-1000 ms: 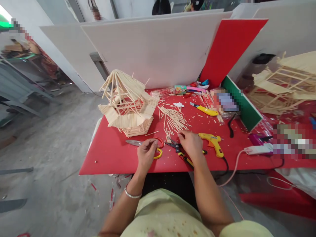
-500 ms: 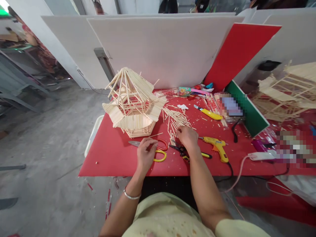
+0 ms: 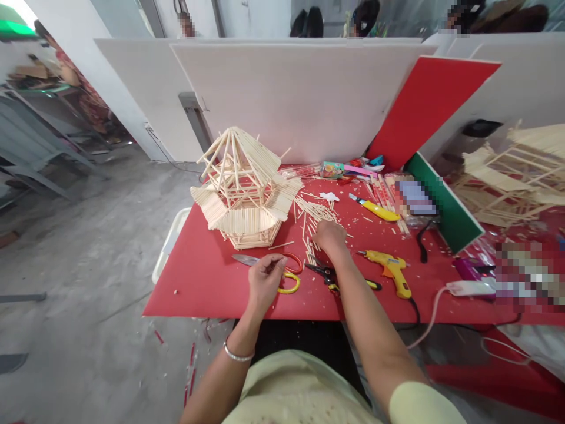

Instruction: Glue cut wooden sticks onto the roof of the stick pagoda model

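My left hand [image 3: 266, 284] is closed in a pinch over the scissors [image 3: 290, 282], which have one red and one yellow handle; what its fingers hold, if anything, is too small to make out. My right hand [image 3: 331, 237] reaches into the pile of short wooden sticks [image 3: 314, 209], its fingers curled down and their tips hidden. Black-and-yellow pliers [image 3: 327, 273] lie just below that hand. Behind my left hand stands a pavilion model [image 3: 242, 194] built of wooden sticks, its pointed roof only partly covered.
A yellow glue gun [image 3: 389, 268] and a yellow utility knife [image 3: 375, 208] lie on the right of the red table [image 3: 194, 294]. White boards [image 3: 282, 100] and a red board [image 3: 435, 106] stand behind. A green panel [image 3: 445, 206] separates another stick model [image 3: 512, 171].
My right hand has moved slightly up and away into the stick pile. My left hand stays pinched near the scissors. The camera view has shifted a little.
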{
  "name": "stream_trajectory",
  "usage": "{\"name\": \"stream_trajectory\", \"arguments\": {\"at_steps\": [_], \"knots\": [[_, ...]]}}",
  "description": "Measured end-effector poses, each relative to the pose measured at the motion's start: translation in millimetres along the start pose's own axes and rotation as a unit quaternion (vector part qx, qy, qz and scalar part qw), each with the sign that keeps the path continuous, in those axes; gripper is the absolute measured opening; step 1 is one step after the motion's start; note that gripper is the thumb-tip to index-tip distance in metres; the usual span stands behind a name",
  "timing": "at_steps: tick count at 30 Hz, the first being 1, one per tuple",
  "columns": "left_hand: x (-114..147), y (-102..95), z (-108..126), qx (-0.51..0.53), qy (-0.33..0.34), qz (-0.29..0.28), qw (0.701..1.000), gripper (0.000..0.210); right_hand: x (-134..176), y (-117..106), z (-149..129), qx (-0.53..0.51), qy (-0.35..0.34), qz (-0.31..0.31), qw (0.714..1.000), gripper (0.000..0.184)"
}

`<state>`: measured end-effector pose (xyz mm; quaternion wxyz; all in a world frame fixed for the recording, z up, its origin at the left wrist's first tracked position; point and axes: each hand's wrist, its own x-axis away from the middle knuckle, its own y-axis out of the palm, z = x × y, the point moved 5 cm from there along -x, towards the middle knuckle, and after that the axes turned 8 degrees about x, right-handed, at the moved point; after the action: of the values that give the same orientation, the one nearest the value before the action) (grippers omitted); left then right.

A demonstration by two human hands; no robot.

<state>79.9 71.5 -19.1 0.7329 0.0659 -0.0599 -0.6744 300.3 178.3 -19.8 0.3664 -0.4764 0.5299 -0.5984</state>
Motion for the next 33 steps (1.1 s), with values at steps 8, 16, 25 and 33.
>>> {"name": "stream_trajectory", "arguments": {"at_steps": [8, 16, 25, 33], "knots": [[-10.9, 14.3, 20.1, 0.057, 0.033, 0.018, 0.998, 0.026, 51.5, -38.1, -8.8, -0.126, -0.099, 0.058, 0.985, 0.024], [-5.5, 22.0, 31.0, 0.181, -0.01, -0.005, 0.983, 0.036, 147.6, -71.6, -41.5, -0.344, -0.304, 0.139, 0.878, 0.021], [19.2, 9.9, 41.6, 0.262, -0.036, -0.012, 0.964, 0.035, 180.8, -61.9, -50.0, -0.362, -0.31, 0.145, 0.867, 0.022], [24.3, -2.0, 27.1, 0.136, 0.027, -0.021, 0.99, 0.032, 195.4, -30.8, -27.3, -0.165, -0.249, 0.08, 0.951, 0.026]]}}
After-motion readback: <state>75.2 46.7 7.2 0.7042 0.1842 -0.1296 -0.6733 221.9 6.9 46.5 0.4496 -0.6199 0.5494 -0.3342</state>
